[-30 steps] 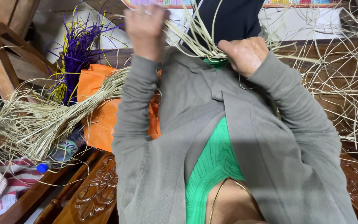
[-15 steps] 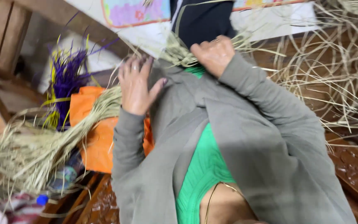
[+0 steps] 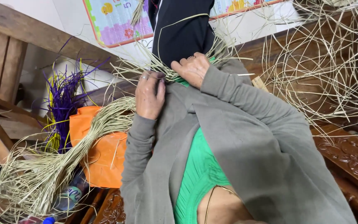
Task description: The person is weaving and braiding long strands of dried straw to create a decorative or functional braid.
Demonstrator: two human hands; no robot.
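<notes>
Two hands in view, both mine, at upper centre of the frame. Left hand [image 3: 149, 96]: fingers curled narrow, pinching a thin bunch of pale straw strands [image 3: 162, 68] that fans toward the upper left. Right hand [image 3: 193, 68]: fist closed on the same bunch, just beside the left, pressed against a black cloth [image 3: 181, 31] at top centre.

Count: one large sheaf of dry straw [image 3: 67, 161] running from centre left down to the lower left corner; one bundle of purple strands [image 3: 65, 97] with a few yellow ones, upper left; one orange bag [image 3: 100, 151] under the sheaf; one plastic bottle [image 3: 65, 199] with blue cap, lower left; one loose tangle of straw [image 3: 328, 66] filling the upper right.

Edges: carved wooden bench [image 3: 349, 153] along the right edge; wooden slats at far left. Open room only between hands and purple bundle.

Signs: one colourful poster [image 3: 119, 23], red-bordered, rectangular, top of frame behind the cloth.
</notes>
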